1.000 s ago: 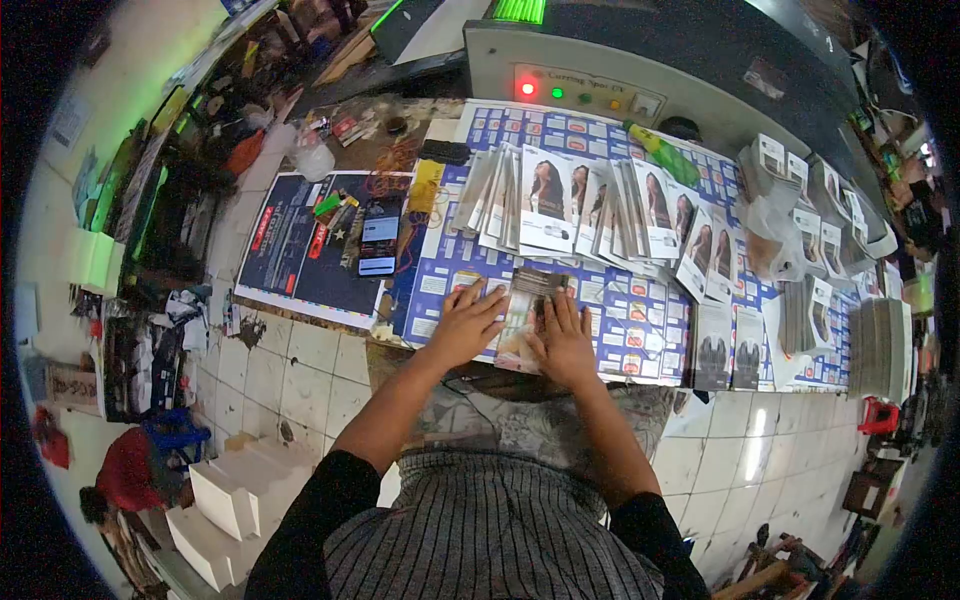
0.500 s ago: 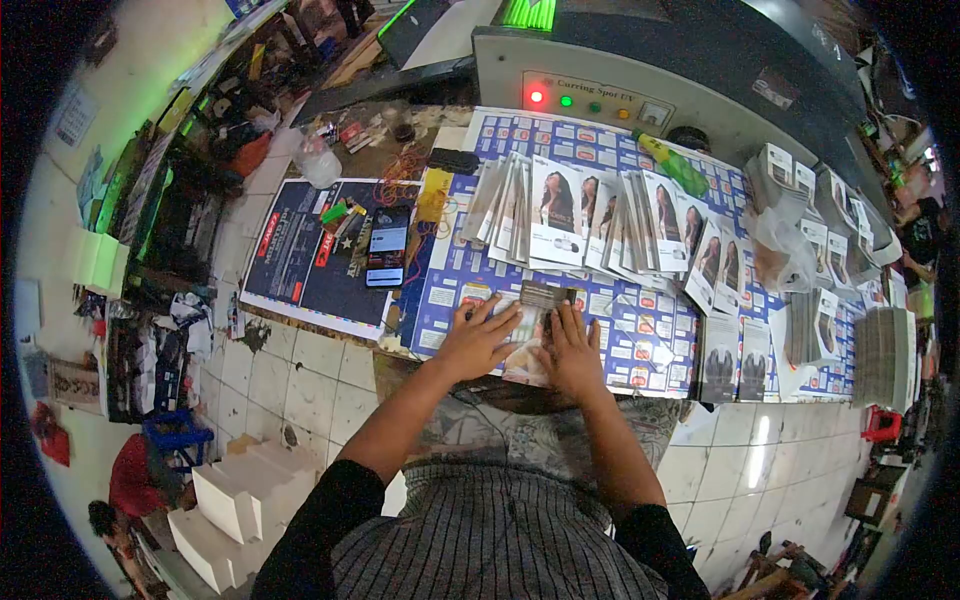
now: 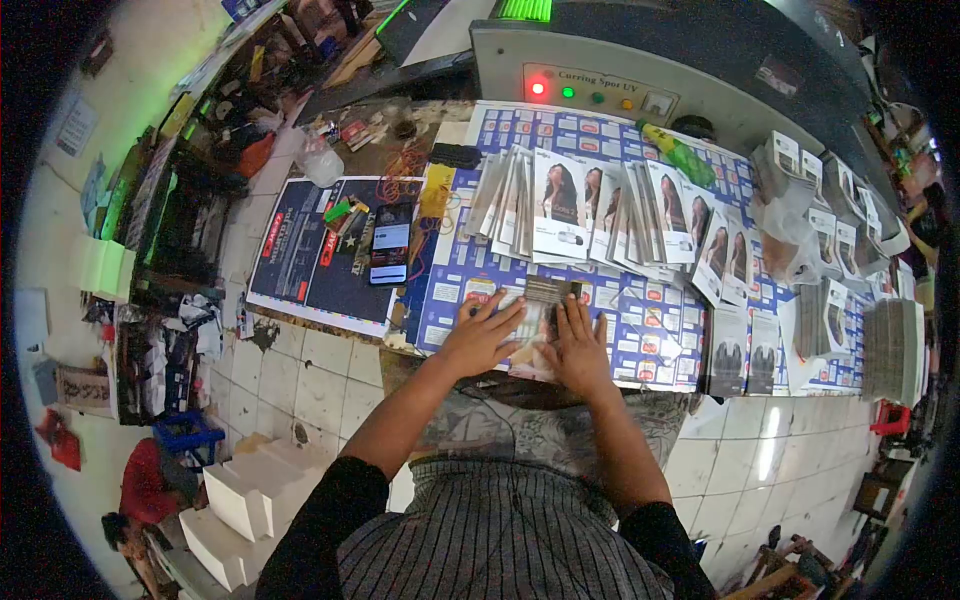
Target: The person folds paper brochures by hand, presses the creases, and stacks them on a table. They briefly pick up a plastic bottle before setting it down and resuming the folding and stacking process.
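Both palms press down on a small printed brochure (image 3: 547, 291) at the table's front edge. My left hand (image 3: 482, 338) lies flat across its left side with the fingers spread. On its right side, my right hand (image 3: 576, 348) rests flat, fingers stretched forward. Part of the brochure is hidden under the hands. Just beyond them, a fanned-out row of white printed packs (image 3: 560, 210) showing a long-haired figure leans across the table. To the right, two dark printed pieces (image 3: 728, 350) lie near the front edge.
A lit phone (image 3: 390, 245) sits on dark printed sheets (image 3: 300, 250) at left. A green bottle (image 3: 680, 155) lies before a grey machine (image 3: 650, 65) with lit buttons. Bundled stacks (image 3: 890, 350) and a clear plastic bag (image 3: 790, 235) stand at right. A person in red (image 3: 150, 485) is at lower left.
The view has shifted slightly. Both hands stay flat on the brochure in nearly the same place, and nothing has been picked up or let go.
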{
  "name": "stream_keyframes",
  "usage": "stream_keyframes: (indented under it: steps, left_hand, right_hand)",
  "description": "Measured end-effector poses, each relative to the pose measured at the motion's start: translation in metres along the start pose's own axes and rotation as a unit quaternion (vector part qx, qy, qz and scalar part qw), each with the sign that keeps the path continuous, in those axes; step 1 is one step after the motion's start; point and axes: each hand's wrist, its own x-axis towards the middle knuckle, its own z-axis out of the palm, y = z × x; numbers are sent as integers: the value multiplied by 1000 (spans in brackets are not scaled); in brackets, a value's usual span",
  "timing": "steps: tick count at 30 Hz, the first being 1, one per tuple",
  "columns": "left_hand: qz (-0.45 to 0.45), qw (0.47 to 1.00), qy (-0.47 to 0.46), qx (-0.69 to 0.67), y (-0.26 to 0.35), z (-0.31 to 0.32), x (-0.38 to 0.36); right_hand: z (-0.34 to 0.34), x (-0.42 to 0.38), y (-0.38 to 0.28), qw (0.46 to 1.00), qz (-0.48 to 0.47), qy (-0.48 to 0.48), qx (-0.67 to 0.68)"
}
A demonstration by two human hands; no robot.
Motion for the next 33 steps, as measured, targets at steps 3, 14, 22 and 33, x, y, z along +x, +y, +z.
stream_keyframes:
  steps: [3, 14, 22, 33]
  left_hand:
    - [-3, 1000, -7, 2, 0, 1, 0]
    - [29, 999, 0, 40, 8, -16, 6]
    - [27, 998, -43, 48, 14, -22, 17]
    - [-21, 989, -144, 3, 20, -29, 30]
  right_hand:
    - [2, -2, 1, 1000, -9, 14, -10]
    - [-9, -45, 100, 961, 227, 133, -85]
    - [-47, -40, 71, 976, 139, 84, 143]
    - [-40, 8, 55, 978, 80, 168, -97]
